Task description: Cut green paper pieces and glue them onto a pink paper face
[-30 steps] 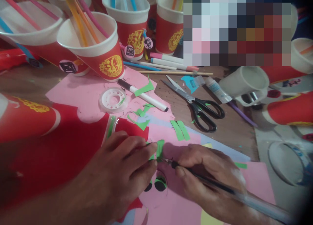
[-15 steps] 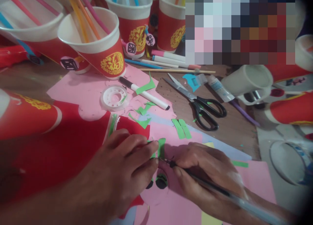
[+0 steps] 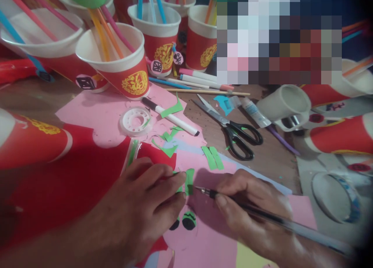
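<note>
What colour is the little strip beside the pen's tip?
Green. The strip shows best in the head view.

Black-handled scissors (image 3: 225, 121) near a pale tube (image 3: 256, 112), grey-white mug (image 3: 282, 104) just beside it

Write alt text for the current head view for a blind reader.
The right hand holds a pen, its tip close to a green paper strip on pink paper, beside the left hand. Beyond are scissors, a marker, tape and red cups holding straws.
</note>
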Demonstrator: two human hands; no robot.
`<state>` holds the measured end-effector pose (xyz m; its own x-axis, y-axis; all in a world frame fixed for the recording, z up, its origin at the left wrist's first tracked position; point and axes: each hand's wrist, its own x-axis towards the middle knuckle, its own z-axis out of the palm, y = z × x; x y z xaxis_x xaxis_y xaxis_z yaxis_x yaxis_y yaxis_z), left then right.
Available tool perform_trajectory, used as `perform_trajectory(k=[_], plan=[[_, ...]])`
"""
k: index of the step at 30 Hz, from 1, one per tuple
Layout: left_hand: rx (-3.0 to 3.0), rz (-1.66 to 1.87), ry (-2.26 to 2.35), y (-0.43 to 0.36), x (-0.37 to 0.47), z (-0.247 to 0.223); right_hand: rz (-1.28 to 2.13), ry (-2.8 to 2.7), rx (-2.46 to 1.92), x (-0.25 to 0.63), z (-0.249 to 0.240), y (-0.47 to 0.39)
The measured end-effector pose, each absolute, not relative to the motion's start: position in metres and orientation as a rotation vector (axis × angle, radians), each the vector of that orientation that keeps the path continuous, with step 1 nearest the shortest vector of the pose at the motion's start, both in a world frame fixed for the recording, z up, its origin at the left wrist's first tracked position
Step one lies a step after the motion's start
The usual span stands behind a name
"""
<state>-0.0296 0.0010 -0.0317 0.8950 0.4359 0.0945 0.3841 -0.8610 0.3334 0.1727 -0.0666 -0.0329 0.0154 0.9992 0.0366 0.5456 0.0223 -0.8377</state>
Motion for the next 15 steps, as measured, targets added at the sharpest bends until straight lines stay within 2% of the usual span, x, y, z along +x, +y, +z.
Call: perform_trajectory(k=[15], plan=[[2.738,0.347,0.621,-0.0008,-0.0309,-0.0367,0.804,-1.706,-1.577,0.1685,-0.0348,-0.0643]])
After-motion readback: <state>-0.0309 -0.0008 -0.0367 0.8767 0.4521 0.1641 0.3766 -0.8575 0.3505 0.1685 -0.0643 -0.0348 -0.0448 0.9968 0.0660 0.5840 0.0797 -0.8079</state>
